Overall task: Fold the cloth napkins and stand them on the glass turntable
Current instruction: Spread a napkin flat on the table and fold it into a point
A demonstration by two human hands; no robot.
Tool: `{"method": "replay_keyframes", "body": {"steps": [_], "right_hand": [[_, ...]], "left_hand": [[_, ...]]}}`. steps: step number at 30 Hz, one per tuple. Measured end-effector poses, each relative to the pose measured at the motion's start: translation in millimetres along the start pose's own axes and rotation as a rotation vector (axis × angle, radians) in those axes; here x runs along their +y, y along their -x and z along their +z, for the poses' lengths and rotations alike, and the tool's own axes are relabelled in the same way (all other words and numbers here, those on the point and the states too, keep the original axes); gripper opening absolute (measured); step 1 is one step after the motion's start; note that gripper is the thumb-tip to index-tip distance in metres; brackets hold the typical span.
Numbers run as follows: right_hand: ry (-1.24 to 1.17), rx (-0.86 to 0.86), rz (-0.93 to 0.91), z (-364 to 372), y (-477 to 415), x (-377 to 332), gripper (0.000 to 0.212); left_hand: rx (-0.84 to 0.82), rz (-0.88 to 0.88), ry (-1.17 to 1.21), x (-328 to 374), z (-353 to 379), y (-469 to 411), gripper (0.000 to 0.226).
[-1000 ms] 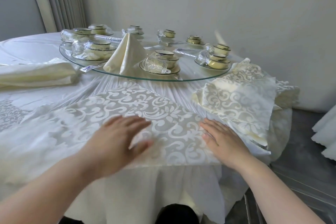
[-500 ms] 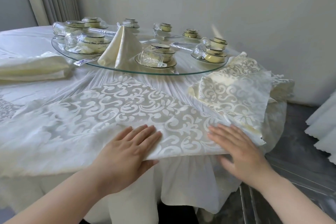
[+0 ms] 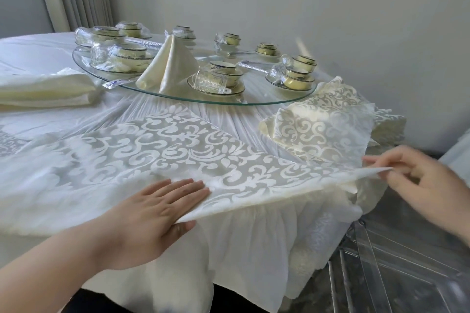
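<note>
Across the lower half of the frame, 1 patterned napkin (image 3: pixel 178 150) lies spread over the near edge of the table (image 3: pixel 38 53). The left hand (image 3: pixel 152 213) presses flat on it, fingers straight and together, thumb at the cloth's near edge. At the right, the right hand (image 3: pixel 417 173) pinches the napkin's right corner between thumb and fingertips, lifted off the table. In the upper middle, the glass turntable (image 3: pixel 254 101) carries 1 folded napkin (image 3: pixel 173 66) standing as a cone, with at least 8 wrapped bowl sets (image 3: pixel 218 76) around it. Just right of the spread napkin sits 1 pile of patterned napkins (image 3: pixel 318 129); at the left edge lies 1 folded plain cloth (image 3: pixel 45 89).
</note>
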State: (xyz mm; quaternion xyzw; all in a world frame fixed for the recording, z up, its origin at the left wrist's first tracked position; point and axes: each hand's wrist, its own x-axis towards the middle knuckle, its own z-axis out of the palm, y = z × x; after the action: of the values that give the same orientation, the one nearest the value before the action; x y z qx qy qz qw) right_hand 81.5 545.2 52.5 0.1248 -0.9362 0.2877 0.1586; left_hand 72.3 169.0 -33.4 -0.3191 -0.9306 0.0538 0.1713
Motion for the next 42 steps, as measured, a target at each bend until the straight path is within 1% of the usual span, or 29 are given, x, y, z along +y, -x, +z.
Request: {"method": "replay_keyframes", "body": {"steps": [1, 3, 4, 6, 7, 8, 10, 11, 12, 13, 15, 16, 17, 19, 21, 23, 25, 29, 31, 34, 36, 38, 39, 40, 41, 42], "right_hand": [[-0.081, 0.008, 0.002, -4.9, -2.3, -6.5, 0.011], [-0.196, 0.027, -0.06, -12.0, -8.6, -21.8, 0.025], [-0.285, 0.055, -0.067, -13.0, -13.9, -28.4, 0.019], [-0.401, 0.077, -0.069, -12.6, -26.5, -42.1, 0.02], [-0.448, 0.096, -0.049, -9.3, -34.2, -49.3, 0.016], [-0.46, 0.12, -0.032, -6.9, -43.0, -49.9, 0.014], [-0.482, 0.156, 0.007, -1.3, -61.8, -56.5, 0.014], [-0.518, 0.165, 0.022, 2.5, -72.3, -62.8, 0.012], [-0.55, 0.156, 0.021, 6.9, -84.0, -68.6, 0.012], [-0.568, 0.127, 0.021, 14.3, -95.9, -76.2, 0.015], [-0.508, 0.061, 0.016, 36.5, -122.1, -89.9, 0.027], [-0.458, 0.028, 0.013, 50.7, -135.3, -96.5, 0.027], [-0.417, -0.003, 0.019, 65.3, -147.8, -103.8, 0.023], [-0.343, -0.066, 0.054, 98.4, -171.4, -117.3, 0.012], [-0.254, -0.113, 0.106, 131.5, -188.7, -122.6, 0.008], [-0.189, -0.165, 0.138, 164.3, -203.4, -125.9, 0.013], [-0.131, -0.202, 0.17, 190.2, -212.7, -128.6, 0.016], [-0.127, -0.224, 0.208, 228.4, -225.5, -132.9, 0.023], [-0.064, -0.231, 0.221, 241.2, -231.7, -132.3, 0.021], [0.03, -0.191, 0.258, 251.5, -240.7, -129.1, 0.03], [0.023, -0.171, 0.272, 255.6, -244.0, -126.0, 0.03], [-0.009, -0.152, 0.276, 260.2, -243.5, -122.6, 0.027], [-0.011, -0.141, 0.27, 262.2, -241.9, -121.9, 0.022], [0.0, -0.13, 0.261, 264.0, -239.7, -121.5, 0.016], [0.016, -0.117, 0.249, 265.0, -237.4, -121.8, 0.014], [0.024, -0.108, 0.239, 265.9, -236.0, -121.8, 0.02]], "left_hand": [[0.01, 0.01, 0.005, -1.7, -0.9, 2.7, 0.048], [-0.005, 0.018, 0.04, -2.8, -2.0, 6.6, 0.048], [-0.03, 0.02, 0.068, -2.3, -3.1, 7.4, 0.048], [-0.089, 0.028, 0.123, -0.8, -6.5, 7.8, 0.047], [-0.139, 0.018, 0.162, -0.4, -8.6, 7.8, 0.048], [-0.204, -0.01, 0.204, 0.2, -10.8, 8.0, 0.048], [-0.276, -0.043, 0.237, 2.7, -17.9, 9.2, 0.05], [-0.327, -0.051, 0.286, 4.7, -25.0, 9.0, 0.057], [-0.352, -0.041, 0.383, 6.1, -31.5, 7.9, 0.069], [-0.273, -0.035, 0.439, 6.2, -33.0, 8.3, 0.076], [-0.306, 0.009, 0.462, 1.3, -47.3, 12.0, 0.072], [-0.325, -0.025, 0.527, -4.5, -51.7, 13.5, 0.072], [-0.322, -0.099, 0.582, -11.4, -54.1, 13.8, 0.076], [-0.217, -0.228, 0.598, -31.6, -46.6, 16.0, 0.082], [-0.116, -0.327, 0.563, -47.4, -37.1, 14.4, 0.098], [-0.078, -0.408, 0.518, -61.5, -24.9, 12.3, 0.121], [-0.058, -0.448, 0.517, -69.2, -13.1, 10.9, 0.128], [-0.049, -0.472, 0.577, -71.8, -3.6, 11.2, 0.12], [-0.067, -0.474, 0.593, -71.5, -4.6, 11.6, 0.118], [-0.085, -0.436, 0.524, -69.9, -3.9, 10.0, 0.12], [-0.114, -0.421, 0.475, -67.7, -2.8, 8.5, 0.12], [-0.107, -0.414, 0.455, -66.9, 0.2, 9.1, 0.118], [-0.078, -0.408, 0.442, -67.8, 0.4, 9.0, 0.115], [-0.094, -0.391, 0.406, -70.0, -0.3, 8.3, 0.108], [-0.123, -0.4, 0.399, -70.7, -0.8, 8.2, 0.097], [-0.129, -0.402, 0.4, -70.4, 0.6, 9.1, 0.089]]}}
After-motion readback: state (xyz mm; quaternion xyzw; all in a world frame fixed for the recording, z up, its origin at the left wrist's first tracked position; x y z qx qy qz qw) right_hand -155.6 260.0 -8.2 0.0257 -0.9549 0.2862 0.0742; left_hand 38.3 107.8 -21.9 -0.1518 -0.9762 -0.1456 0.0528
